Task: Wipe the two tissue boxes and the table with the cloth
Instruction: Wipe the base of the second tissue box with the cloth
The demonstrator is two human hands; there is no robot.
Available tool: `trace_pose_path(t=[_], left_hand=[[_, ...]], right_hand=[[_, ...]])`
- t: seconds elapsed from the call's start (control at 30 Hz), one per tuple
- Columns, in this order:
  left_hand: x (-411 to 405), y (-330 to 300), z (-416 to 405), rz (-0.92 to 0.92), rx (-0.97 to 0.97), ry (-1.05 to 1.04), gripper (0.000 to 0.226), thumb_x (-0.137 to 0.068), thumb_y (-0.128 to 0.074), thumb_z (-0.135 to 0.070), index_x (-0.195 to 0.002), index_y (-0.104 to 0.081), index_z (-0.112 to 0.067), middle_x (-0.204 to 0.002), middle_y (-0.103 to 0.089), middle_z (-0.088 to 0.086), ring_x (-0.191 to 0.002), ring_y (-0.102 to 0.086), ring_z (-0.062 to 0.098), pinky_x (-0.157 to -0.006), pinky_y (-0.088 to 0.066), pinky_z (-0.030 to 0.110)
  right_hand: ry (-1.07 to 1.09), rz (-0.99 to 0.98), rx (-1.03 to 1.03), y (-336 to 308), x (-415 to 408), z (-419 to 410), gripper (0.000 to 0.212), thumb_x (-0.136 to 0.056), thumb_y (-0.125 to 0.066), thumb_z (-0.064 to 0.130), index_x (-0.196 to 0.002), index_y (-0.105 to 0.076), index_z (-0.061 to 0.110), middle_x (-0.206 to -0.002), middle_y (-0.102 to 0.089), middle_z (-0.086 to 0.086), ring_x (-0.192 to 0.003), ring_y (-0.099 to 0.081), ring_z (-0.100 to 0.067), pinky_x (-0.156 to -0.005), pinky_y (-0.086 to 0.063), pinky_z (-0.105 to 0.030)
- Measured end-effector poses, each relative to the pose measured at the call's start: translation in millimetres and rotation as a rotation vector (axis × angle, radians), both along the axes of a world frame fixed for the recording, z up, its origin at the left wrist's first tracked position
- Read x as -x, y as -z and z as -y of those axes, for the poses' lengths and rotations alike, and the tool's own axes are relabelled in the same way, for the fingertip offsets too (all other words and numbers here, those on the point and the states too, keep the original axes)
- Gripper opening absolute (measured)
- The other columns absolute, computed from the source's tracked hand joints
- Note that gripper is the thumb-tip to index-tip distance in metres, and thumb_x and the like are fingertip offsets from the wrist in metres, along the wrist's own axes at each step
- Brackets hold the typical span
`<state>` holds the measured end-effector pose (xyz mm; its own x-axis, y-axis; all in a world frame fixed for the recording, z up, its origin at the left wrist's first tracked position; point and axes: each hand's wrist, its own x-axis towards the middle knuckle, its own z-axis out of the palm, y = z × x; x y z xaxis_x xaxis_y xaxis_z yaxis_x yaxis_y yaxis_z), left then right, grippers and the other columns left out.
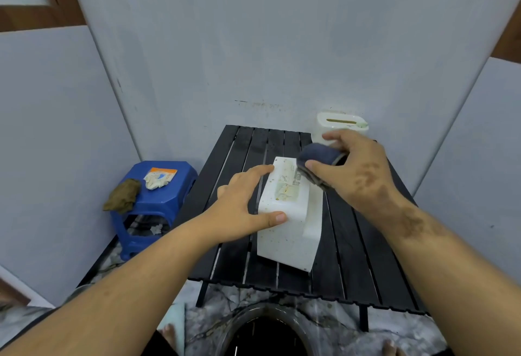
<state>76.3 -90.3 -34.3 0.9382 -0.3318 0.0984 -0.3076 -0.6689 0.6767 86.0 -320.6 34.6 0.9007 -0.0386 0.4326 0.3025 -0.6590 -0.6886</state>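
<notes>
Left hand [242, 206] steadies speckled white tissue box [284, 214], fingers straight; right hand [355, 169] grips blue cloth [318, 155]

Right hand [358, 169] hides the far tissue box's [338, 127] lower front.

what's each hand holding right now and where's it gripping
The right hand grips the folded dark blue cloth around its middle. The left hand steadies the near white tissue box, thumb on its near top edge, fingers along its left side.
</notes>
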Motion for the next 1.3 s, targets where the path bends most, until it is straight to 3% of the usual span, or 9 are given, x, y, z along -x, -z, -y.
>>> trace_pose_path(t=[0.1,0.23,0.37,0.57,0.7,0.87,1.0,1.2,1.3], left_hand=[[-0.3,1.3,-0.1,0.007,0.003,0.002,0.104,-0.066,-0.059,-0.083,-0.155,-0.021,-0.046,-0.157,-0.033,-0.019,-0.146,-0.023,0.009,-0.11,-0.014,0.034],[1.7,0.6,0.4,0.008,0.029,-0.004,0.102,-0.065,-0.061,-0.082,-0.154,-0.023,-0.047,-0.156,-0.032,-0.021,-0.146,-0.023,0.006,-0.11,-0.015,0.032],[3.5,-3.3,-0.5,0.005,0.078,-0.017,0.091,-0.063,-0.064,-0.079,-0.143,-0.025,-0.06,-0.139,-0.033,-0.035,-0.139,-0.027,0.002,-0.106,-0.017,0.029],[-1.1,4.8,-1.8,-0.043,0.097,-0.045,0.093,-0.064,-0.065,-0.079,-0.147,-0.028,-0.057,-0.15,-0.038,-0.016,-0.141,-0.031,0.02,-0.107,-0.023,0.036],[-3.5,8.0,0.8,-0.047,0.108,-0.05,0.087,-0.068,-0.061,-0.078,-0.146,-0.03,-0.058,-0.148,-0.042,-0.016,-0.142,-0.032,0.021,-0.107,-0.022,0.037],[12.0,5.2,12.6,0.031,0.123,-0.151,0.101,-0.058,-0.058,-0.082,-0.146,-0.036,-0.039,-0.133,-0.039,-0.027,-0.13,-0.028,0.004,-0.104,-0.022,0.03],[29.7,14.9,36.8,0.113,0.192,-0.317,0.091,-0.047,-0.061,-0.087,-0.119,-0.038,-0.037,-0.115,-0.038,-0.028,-0.108,-0.029,-0.014,-0.097,-0.034,0.034],[34.5,21.9,50.5,0.178,0.182,-0.381,0.078,-0.053,-0.062,-0.078,-0.112,-0.041,-0.031,-0.11,-0.043,-0.017,-0.104,-0.036,0.002,-0.096,-0.038,0.039],[32.7,22.0,50.2,0.146,0.246,-0.374,0.072,-0.055,-0.067,-0.071,-0.113,-0.044,-0.036,-0.112,-0.045,-0.02,-0.108,-0.039,0.0,-0.095,-0.036,0.035]], right_hand=[[-0.142,0.145,0.094,3.3,-0.1,-3.3,0.037,-0.078,-0.079,0.03,-0.112,-0.066,0.024,-0.104,-0.063,0.017,-0.095,-0.057,0.0,-0.086,-0.045,-0.011],[-0.349,0.096,0.254,33.3,-4.0,0.1,0.041,-0.084,-0.063,0.044,-0.115,-0.07,0.019,-0.122,-0.062,0.01,-0.118,-0.051,-0.003,-0.104,-0.041,-0.026],[-0.419,0.123,0.261,36.9,1.5,-1.0,0.048,-0.079,-0.061,0.053,-0.113,-0.071,0.02,-0.118,-0.062,0.011,-0.117,-0.051,-0.006,-0.101,-0.039,-0.022],[-0.38,0.011,0.092,21.1,-12.6,11.3,0.04,-0.076,-0.081,0.028,-0.114,-0.069,0.029,-0.109,-0.066,0.02,-0.106,-0.059,0.003,-0.095,-0.05,-0.026],[-0.303,0.188,0.153,16.1,-21.9,7.3,0.039,-0.081,-0.076,0.023,-0.119,-0.067,0.025,-0.114,-0.067,0.012,-0.109,-0.059,-0.001,-0.1,-0.046,-0.026],[-0.391,0.162,0.244,37.6,-20.7,2.7,0.037,-0.083,-0.06,0.045,-0.109,-0.073,0.023,-0.13,-0.06,0.008,-0.122,-0.05,-0.01,-0.105,-0.039,-0.031],[-0.423,0.123,0.208,41.2,-15.3,0.4,0.052,-0.076,-0.063,0.055,-0.116,-0.07,0.022,-0.126,-0.057,0.018,-0.129,-0.044,-0.004,-0.11,-0.035,-0.026],[-0.52,0.053,0.2,33.7,-16.7,9.9,0.035,-0.08,-0.077,0.035,-0.115,-0.07,0.035,-0.125,-0.059,0.02,-0.126,-0.047,-0.003,-0.106,-0.038,-0.029],[-0.388,0.043,0.131,31.7,-29.3,12.2,0.027,-0.082,-0.075,0.033,-0.109,-0.073,0.035,-0.121,-0.061,0.019,-0.122,-0.049,-0.002,-0.106,-0.041,-0.036]])
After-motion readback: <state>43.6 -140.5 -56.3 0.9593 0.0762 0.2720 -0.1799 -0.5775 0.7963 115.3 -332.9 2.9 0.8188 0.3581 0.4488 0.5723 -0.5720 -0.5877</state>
